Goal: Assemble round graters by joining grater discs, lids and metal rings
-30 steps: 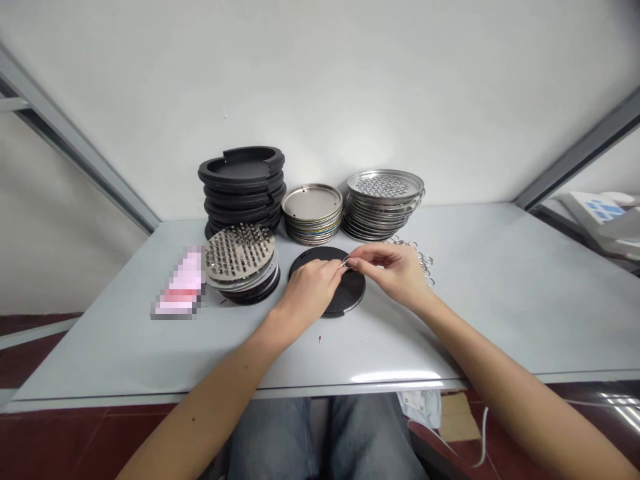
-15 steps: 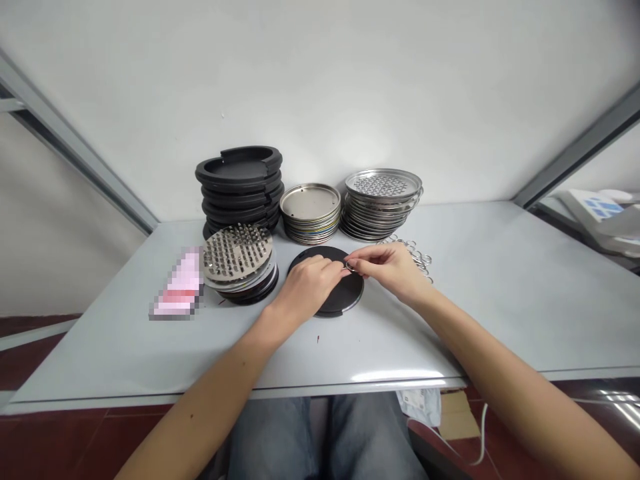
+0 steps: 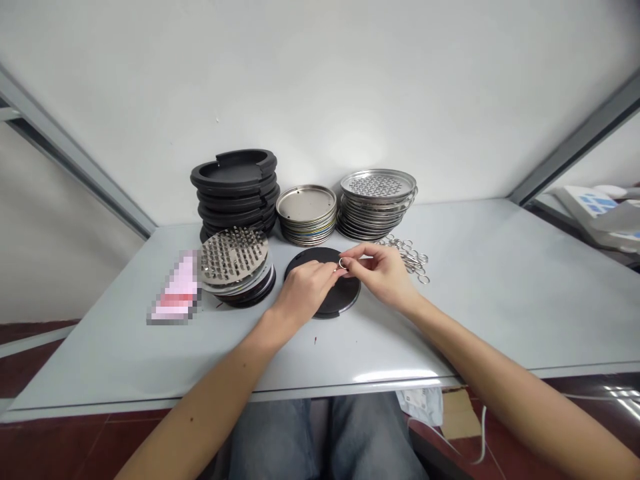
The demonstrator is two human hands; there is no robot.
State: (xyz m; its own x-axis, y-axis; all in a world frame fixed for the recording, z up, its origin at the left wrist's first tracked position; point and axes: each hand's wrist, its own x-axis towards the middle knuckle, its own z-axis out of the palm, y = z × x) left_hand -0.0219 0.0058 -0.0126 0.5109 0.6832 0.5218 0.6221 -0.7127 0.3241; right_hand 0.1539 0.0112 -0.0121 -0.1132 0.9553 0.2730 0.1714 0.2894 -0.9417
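Your right hand [image 3: 383, 273] pinches a small metal ring [image 3: 343, 263] between thumb and forefinger. Your left hand [image 3: 311, 285] meets it from the other side with fingers curled; its thumb is hidden, and whether it grips the ring or only steadies it, you cannot tell. The ring sits between your fingertips, above the right part of the black disc [image 3: 345, 293]; any contact with the disc cannot be made out.

Your fingers cover much of the ring. The visible loop faces your right hand, and the narrower end points towards your left. Its long axis appears to run roughly left to right, dipping slightly at the left end.

Your left hand hides the disc's near-left portion. Your right hand partly covers the ring pile [image 3: 424, 259] behind it. The black stack [image 3: 233, 175] is partly masked low down by the grater stack [image 3: 234, 257] in front. The plate stack [image 3: 306, 203] and sieve stack [image 3: 379, 187] stand beyond the disc. A pink item [image 3: 175, 300] is pixelated beyond reading. Both forearms run out at the lower edge.
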